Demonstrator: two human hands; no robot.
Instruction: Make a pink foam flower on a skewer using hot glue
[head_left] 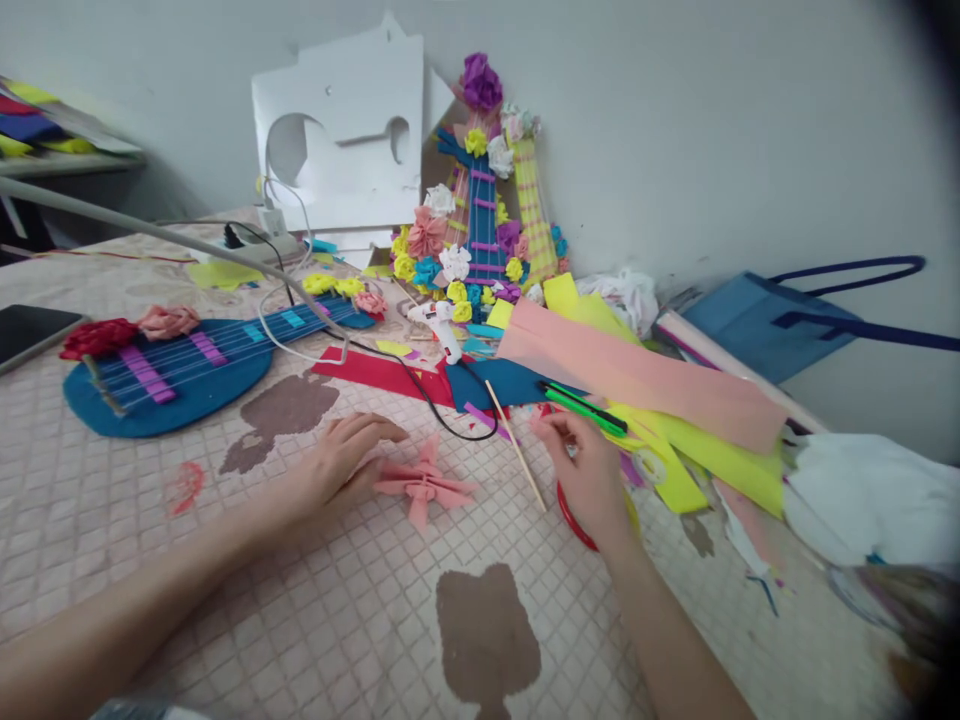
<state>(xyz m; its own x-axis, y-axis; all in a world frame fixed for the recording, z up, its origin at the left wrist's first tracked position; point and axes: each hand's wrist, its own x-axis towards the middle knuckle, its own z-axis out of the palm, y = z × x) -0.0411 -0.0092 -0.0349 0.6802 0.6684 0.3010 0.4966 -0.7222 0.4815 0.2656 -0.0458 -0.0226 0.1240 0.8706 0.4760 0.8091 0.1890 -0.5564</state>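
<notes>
A pink crepe-paper bow (pixel 425 484), pinched at its middle, lies flat on the table. My left hand (pixel 346 455) rests at its left edge, fingers stretched out and slightly bent, gripping nothing. To the right, my right hand (pixel 589 470) has thumb and fingertips pinched together; a bit of pink shows at the tips, too small to name. Under that hand a red curved handle (pixel 576 518) partly shows. Between the hands lies a thin wooden stick (pixel 517 447). A green craft knife (pixel 585 408) sits just beyond my right fingers.
A white glue gun (pixel 439 326) stands behind the bow, its black cord looping forward. At left lies a blue paper guitar (pixel 172 375) with paper roses. Pink crepe paper (pixel 637 375) and yellow strips cover the right side. Flower-decorated guitars (pixel 484 215) lean on the wall.
</notes>
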